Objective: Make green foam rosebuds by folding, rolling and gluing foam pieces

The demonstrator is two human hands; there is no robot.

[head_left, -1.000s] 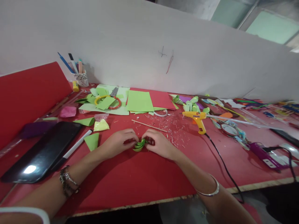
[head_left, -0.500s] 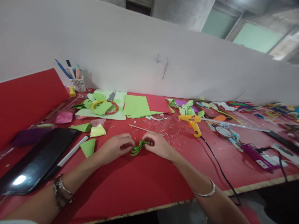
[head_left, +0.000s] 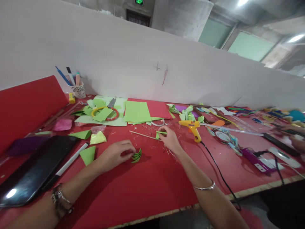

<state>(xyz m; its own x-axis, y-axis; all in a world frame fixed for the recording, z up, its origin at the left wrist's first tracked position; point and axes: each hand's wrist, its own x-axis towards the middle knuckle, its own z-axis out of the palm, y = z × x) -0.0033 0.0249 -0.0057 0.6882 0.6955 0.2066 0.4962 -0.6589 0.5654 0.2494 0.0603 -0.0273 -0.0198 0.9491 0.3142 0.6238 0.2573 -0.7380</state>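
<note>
My left hand (head_left: 119,155) pinches one end of a fanned, curved bundle of green paper strips (head_left: 137,156) just above the red tabletop. Farther up and to the right, my right hand (head_left: 168,139) has its fingers closed on a small green paper piece (head_left: 158,135). Part of that piece is hidden behind the fingers. A thin wooden stick (head_left: 141,134) lies on the table, its right end by my right hand. To the left of my left forearm rest a green paper cone (head_left: 87,155) and a white marker (head_left: 72,159).
A yellow glue gun (head_left: 193,128) with a black cord lies to the right. Scissors (head_left: 105,113) and green paper sheets (head_left: 137,110) are at the back. A dark tablet (head_left: 35,171) lies on the left, a purple power strip (head_left: 254,160) on the right. Another person's hand (head_left: 297,141) shows far right.
My right hand has left the paper strips and moved up and right, with a green paper piece in its fingers. My left hand keeps the strips. The camera view has shifted slightly.
</note>
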